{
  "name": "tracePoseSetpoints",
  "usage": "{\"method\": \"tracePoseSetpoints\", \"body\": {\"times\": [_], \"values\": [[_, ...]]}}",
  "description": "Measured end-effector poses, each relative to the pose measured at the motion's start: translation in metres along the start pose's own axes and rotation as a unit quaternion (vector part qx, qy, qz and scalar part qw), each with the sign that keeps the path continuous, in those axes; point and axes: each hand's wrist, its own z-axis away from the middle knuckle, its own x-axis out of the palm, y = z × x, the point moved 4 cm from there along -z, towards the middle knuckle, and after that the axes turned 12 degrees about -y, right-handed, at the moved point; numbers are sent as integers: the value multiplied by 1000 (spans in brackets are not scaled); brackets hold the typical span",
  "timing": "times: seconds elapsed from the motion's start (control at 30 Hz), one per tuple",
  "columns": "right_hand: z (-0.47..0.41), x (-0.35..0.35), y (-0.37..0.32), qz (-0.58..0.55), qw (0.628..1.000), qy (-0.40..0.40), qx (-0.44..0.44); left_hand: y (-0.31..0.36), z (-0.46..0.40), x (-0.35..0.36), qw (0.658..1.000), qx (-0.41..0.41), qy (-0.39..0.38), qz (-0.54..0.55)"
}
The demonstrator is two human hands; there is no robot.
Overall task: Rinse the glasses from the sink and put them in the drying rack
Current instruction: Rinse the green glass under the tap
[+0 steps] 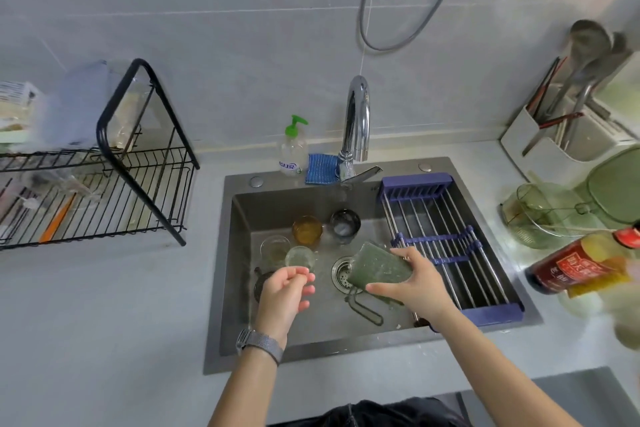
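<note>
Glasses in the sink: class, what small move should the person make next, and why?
Probably lower the left hand, which holds nothing, onto the clear glass just beyond its fingers. The right hand already grips the green sponge, and the glasses stand unlifted in the sink.

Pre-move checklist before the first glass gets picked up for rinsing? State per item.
1. Left hand free: ok, holds nothing.
2. Right hand free: not ok, its grip is on the green sponge.
3. Glasses within reach: ok, clear glass sits just beyond the left hand.
4. Water at faucet: cannot tell.
5. Space in black drying rack: ok, bare wires on its near side.
</note>
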Motion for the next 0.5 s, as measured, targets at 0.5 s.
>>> {"method": "tracePoseSetpoints", "body": {"times": [0.5], "values": [[7,-44,-72,329,910,165,-192,-11,-8,12,1000,0,-18,24]]}}
